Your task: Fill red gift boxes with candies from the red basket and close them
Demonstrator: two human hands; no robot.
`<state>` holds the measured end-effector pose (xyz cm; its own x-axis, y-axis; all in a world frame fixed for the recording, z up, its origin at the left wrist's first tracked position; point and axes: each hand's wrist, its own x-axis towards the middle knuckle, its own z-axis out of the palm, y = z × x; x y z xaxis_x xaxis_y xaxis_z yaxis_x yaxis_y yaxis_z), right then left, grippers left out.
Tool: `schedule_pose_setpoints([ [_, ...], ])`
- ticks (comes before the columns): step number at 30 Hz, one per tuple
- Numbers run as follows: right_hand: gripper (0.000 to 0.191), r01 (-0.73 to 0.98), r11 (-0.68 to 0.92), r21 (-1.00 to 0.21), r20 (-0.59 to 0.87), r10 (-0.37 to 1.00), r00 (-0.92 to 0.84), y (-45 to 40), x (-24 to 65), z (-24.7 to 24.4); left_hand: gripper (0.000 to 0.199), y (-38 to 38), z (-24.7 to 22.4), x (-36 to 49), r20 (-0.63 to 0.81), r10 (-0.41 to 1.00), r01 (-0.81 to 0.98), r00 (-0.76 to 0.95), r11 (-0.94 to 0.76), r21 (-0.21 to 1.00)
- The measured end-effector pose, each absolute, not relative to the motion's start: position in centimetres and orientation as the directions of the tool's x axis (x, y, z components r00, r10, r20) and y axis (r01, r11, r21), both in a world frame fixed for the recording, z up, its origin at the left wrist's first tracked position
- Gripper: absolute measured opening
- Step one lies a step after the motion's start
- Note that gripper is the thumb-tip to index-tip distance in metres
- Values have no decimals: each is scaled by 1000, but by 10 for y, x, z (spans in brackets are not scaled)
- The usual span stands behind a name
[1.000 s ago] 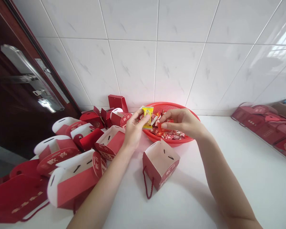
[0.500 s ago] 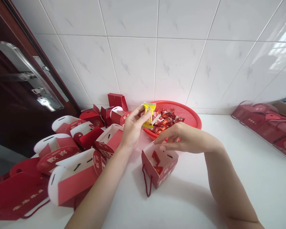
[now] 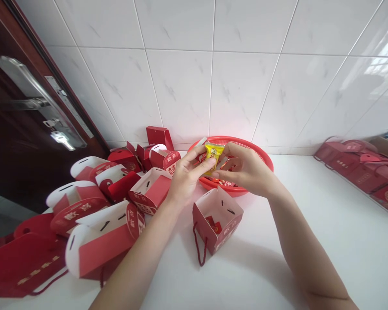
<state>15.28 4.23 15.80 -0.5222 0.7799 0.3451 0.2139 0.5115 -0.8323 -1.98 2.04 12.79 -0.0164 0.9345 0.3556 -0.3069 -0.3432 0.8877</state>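
Observation:
My left hand (image 3: pixel 189 174) pinches a yellow candy packet (image 3: pixel 214 155) between thumb and fingers, above the near rim of a red plastic basket (image 3: pixel 261 161). A pale wrapper end (image 3: pixel 201 143) sticks up behind those fingers. From the right, my right hand (image 3: pixel 245 168) reaches to the packet's edge, its thumb and fingers apart around that side. Whether it grips there is hard to see. Red-wrapped candies (image 3: pixel 226 182) in the basket are mostly behind my hands. Below stands an open red gift box (image 3: pixel 228 232) with a cord handle and small red packets (image 3: pixel 215 224) inside.
Several open red and white boxes (image 3: pixel 100 241) crowd the counter's left side. A row of closed red boxes (image 3: pixel 355 165) stands at far right. The tiled wall (image 3: pixel 181 86) rises behind the basket, and a dark door (image 3: pixel 16 142) is at left.
My right hand has risen from the open box to the yellow packet. My left hand has shifted slightly right with the packet, and the box's inside shows more fully.

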Motion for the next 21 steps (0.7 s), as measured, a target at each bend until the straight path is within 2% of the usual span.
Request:
schedule_pose_setpoints([
  [10, 30, 190, 568, -801, 465, 790, -400, 37, 139, 158, 24, 14, 136, -19, 412, 910, -275, -39, -406, 872],
  [12, 26, 177, 569, -803, 464, 784, -411, 35, 143, 163, 21, 13, 138, -22, 425, 900, -235, -98, -436, 869],
  [14, 24, 208, 574, -792, 459, 785, -416, 32, 149, 168, 19, 14, 140, -28, 429, 874, -208, -228, -474, 856],
  [16, 21, 318, 572, -756, 385, 782, -491, 27, 155, 171, 22, 17, 142, -36, 404, 838, -206, -367, -497, 843],
  [17, 20, 393, 566, -725, 303, 774, -556, 24, 157, 172, 25, 18, 142, -39, 388, 823, -210, -415, -502, 839],
  [19, 17, 536, 563, -629, 98, 742, -664, 20, 157, 171, 29, 21, 144, -45, 369, 811, -220, -453, -503, 836],
  [21, 16, 638, 581, -505, -40, 723, -690, 16, 154, 168, 32, 21, 145, -46, 366, 820, -227, -440, -496, 838],
])
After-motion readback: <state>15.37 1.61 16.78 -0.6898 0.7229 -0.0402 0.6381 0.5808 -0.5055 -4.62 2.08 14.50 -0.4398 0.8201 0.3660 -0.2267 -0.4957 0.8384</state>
